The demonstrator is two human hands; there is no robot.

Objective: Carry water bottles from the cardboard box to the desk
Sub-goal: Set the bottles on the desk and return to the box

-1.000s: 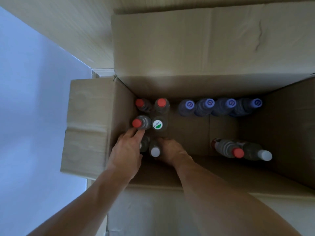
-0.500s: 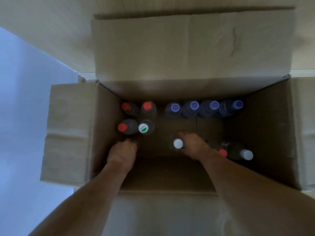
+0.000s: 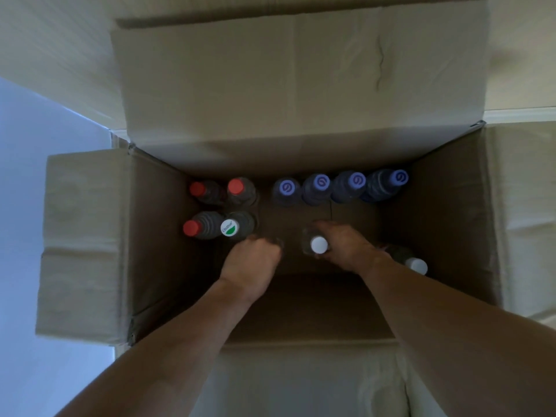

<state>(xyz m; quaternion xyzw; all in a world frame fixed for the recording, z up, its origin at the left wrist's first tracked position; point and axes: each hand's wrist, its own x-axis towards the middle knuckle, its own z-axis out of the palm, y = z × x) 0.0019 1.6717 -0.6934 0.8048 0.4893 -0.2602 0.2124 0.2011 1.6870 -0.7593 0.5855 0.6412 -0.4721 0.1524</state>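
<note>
Inside the open brown cardboard box (image 3: 90,236), the right hand (image 3: 343,248) grasped a clear white-capped plastic bottle (image 3: 318,245), apparently to lift it. The left hand (image 3: 251,263) was curled downward; whether it held anything could not be told.

Dim, bluish light overall; the cardboard box (image 3: 301,94) interior sinks into deep shadow, caps barely catching light. Soft focus everywhere, wide-angle bending at the edges.

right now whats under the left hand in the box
The left hand is curled over something clear, likely a bottle, beside the green-and-white-capped bottle. Only a glimpse shows past its knuckles; cap and body are covered, so the grip is unclear.
</note>
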